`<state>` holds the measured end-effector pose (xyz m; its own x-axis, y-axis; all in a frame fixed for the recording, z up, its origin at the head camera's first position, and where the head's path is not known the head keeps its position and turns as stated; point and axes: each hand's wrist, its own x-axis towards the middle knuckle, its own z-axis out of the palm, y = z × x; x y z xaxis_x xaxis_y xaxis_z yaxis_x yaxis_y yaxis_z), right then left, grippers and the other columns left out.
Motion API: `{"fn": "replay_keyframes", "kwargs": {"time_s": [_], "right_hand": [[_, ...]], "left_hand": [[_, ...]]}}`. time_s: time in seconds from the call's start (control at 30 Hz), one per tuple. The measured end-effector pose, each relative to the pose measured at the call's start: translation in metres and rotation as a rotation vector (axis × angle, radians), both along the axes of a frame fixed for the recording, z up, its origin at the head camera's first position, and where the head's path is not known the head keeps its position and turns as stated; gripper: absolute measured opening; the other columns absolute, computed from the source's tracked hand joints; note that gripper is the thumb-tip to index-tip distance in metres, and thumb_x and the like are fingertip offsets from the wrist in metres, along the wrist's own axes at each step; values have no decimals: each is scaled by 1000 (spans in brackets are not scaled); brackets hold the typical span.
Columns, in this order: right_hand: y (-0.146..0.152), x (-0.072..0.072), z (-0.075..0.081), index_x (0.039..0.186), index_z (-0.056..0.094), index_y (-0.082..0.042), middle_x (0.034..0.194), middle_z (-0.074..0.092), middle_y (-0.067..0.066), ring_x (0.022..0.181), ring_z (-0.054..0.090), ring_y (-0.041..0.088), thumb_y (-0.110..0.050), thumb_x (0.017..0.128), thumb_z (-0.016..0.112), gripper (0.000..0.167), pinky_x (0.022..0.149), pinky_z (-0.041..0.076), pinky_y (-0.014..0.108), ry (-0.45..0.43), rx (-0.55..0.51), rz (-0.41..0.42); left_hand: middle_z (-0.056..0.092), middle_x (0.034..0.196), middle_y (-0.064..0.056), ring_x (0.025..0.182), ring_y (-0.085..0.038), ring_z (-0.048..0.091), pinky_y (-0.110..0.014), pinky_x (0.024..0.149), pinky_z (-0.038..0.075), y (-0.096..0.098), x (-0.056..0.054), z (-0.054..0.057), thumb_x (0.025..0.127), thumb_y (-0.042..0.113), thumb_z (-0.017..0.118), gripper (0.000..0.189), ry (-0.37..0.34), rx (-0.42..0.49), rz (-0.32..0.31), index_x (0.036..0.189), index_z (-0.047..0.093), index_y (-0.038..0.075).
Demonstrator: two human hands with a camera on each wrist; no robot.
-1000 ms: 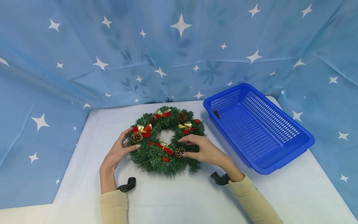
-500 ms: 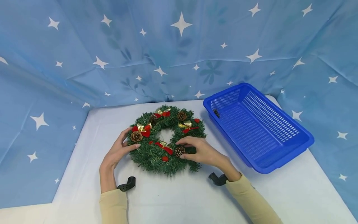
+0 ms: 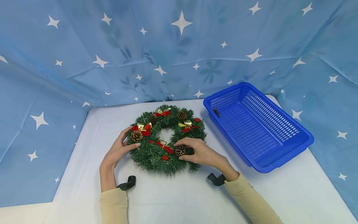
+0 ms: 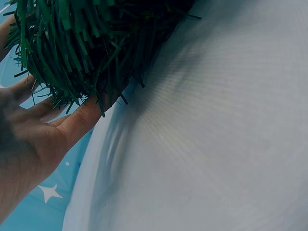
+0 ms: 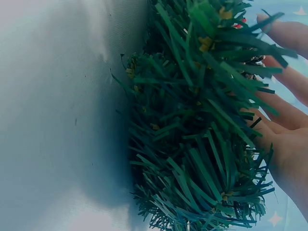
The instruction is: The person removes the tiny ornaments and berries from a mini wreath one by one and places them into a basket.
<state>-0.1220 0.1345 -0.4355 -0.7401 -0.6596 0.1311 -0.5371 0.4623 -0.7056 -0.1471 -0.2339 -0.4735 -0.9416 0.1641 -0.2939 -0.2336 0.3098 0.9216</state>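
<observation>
A round green Christmas wreath (image 3: 153, 160) with red and gold bows lies on the white table. My left hand (image 3: 116, 152) holds its left side, thumb over the top near a brown pine cone (image 3: 136, 136); in the left wrist view the fingers reach under the green bristles (image 4: 72, 53). At the wreath's lower right, my right hand (image 3: 202, 151) has thumb and fingertips around a white-tipped pine cone (image 3: 180, 150). Left of that cone sits a red bow (image 3: 165, 147), with a red berry (image 3: 165, 158) below. In the right wrist view the bristles (image 5: 192, 120) mostly hide the cone.
A blue perforated basket (image 3: 249, 124) stands to the right, with a small dark pine cone (image 3: 216, 112) in its left corner. Blue curtains (image 3: 156, 40) with white stars enclose the table's back and sides. Other cones and bows decorate the wreath's far side.
My right hand has shifted slightly left, its fingertips now closer about the white-tipped pine cone, which has tilted a little. The left hand keeps its place on the wreath.
</observation>
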Motion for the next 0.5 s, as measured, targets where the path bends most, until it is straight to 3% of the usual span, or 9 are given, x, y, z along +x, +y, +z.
{"fn": "replay_keyframes", "kwargs": {"time_s": [0.3,0.5], "right_hand": [[0,1,-2,133,67,-9,133,68,7,123,65,27,-19,90,82,47,100,55,44,65,26,8],[-2,1,-4,135,65,-9,136,66,9,126,63,28,-17,92,80,46,101,54,45,28,72,12]], "left_hand": [[0,174,-8,155,-55,2,-74,119,15,0,0,1,92,33,80,97,7,-1,-7,165,17,39],[0,174,-7,155,-55,2,-73,119,15,0,1,1,92,34,80,96,6,4,-6,165,18,39]]}}
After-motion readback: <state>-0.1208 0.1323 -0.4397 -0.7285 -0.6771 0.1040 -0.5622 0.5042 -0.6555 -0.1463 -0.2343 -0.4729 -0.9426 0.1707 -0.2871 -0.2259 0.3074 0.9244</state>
